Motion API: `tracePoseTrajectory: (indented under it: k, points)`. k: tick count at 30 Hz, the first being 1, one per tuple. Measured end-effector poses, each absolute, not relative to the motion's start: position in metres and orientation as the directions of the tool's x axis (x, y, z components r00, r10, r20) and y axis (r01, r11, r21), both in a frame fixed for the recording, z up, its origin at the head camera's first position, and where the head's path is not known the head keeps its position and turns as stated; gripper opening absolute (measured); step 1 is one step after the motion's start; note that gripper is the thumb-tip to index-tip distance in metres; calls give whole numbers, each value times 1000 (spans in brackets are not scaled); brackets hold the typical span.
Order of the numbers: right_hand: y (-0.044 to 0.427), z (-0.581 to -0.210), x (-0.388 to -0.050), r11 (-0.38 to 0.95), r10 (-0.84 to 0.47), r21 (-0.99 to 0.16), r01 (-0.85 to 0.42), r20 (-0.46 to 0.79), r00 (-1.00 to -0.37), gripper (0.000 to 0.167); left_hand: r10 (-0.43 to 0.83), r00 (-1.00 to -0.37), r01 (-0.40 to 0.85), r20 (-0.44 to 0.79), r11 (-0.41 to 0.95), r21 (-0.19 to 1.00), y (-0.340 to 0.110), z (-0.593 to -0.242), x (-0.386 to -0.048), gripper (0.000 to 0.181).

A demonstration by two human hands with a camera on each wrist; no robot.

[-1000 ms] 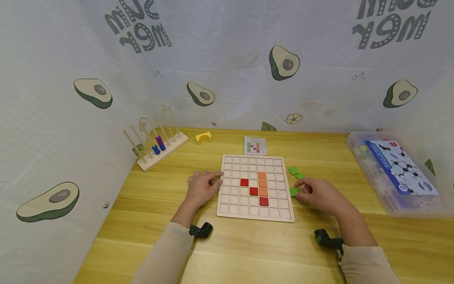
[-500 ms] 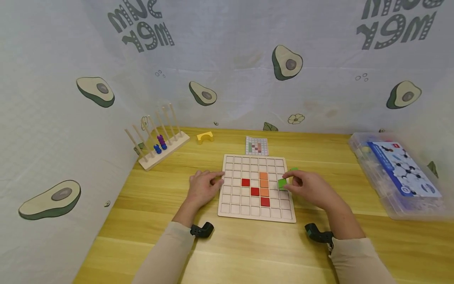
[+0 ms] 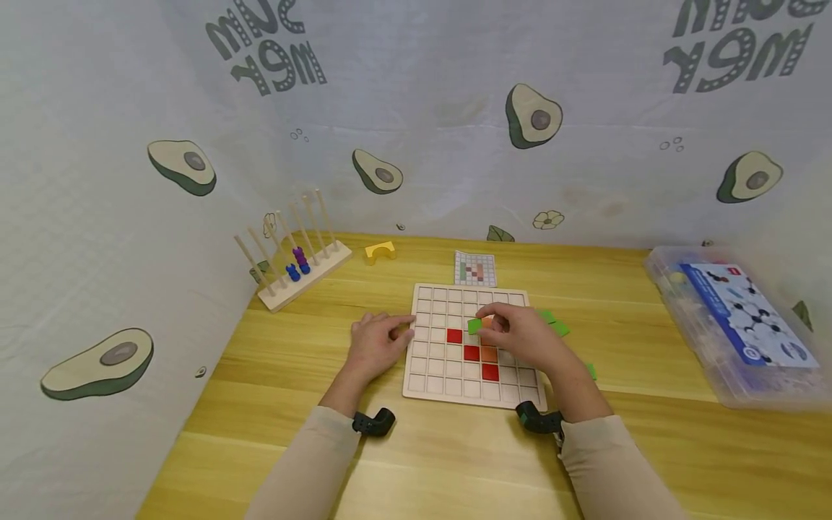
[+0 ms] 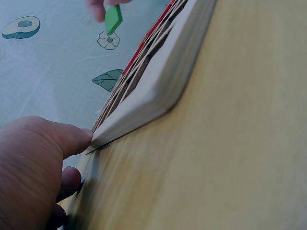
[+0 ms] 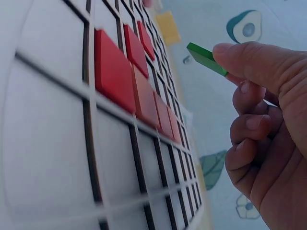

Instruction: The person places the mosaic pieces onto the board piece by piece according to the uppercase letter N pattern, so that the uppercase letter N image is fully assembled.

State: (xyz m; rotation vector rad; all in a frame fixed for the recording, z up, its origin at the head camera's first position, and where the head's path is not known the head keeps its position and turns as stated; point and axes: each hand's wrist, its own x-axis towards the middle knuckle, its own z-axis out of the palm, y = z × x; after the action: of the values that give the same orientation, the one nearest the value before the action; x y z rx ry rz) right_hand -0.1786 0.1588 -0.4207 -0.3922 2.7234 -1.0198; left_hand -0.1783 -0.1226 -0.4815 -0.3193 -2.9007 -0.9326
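Observation:
The right hand pinches a green square tile above the wooden grid board. In the right wrist view the tile is tilted between thumb and forefinger, clear of the board, the other fingers of the hand curled. Three red tiles lie diagonally in cells, beside a column of orange tiles partly covered by the right hand. The left hand touches the board's left edge with thumb and forefinger; in the left wrist view the thumb of that hand meets the board's rim.
Loose green tiles lie right of the board. Behind it is a patterned card. A peg rack with beads and a yellow arch block stand back left; a clear plastic box is at the right.
The right hand has picked up a green tile beside the board and carried it left over the grid. The left hand has stayed at the board's edge.

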Motion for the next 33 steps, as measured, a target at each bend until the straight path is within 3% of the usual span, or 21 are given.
tracePoseTrajectory:
  k: [15,33]
  points:
    - [108,-434,-196,698,-313,-697,-165,-89,-946,28,178,-975,220,130,800,559,-123,-483,-180,30]
    - [92,-441,-209,788,-266,-601,-134,-135,-955,31,182,-972,233,146,800,554,-123,-482,-179,29]
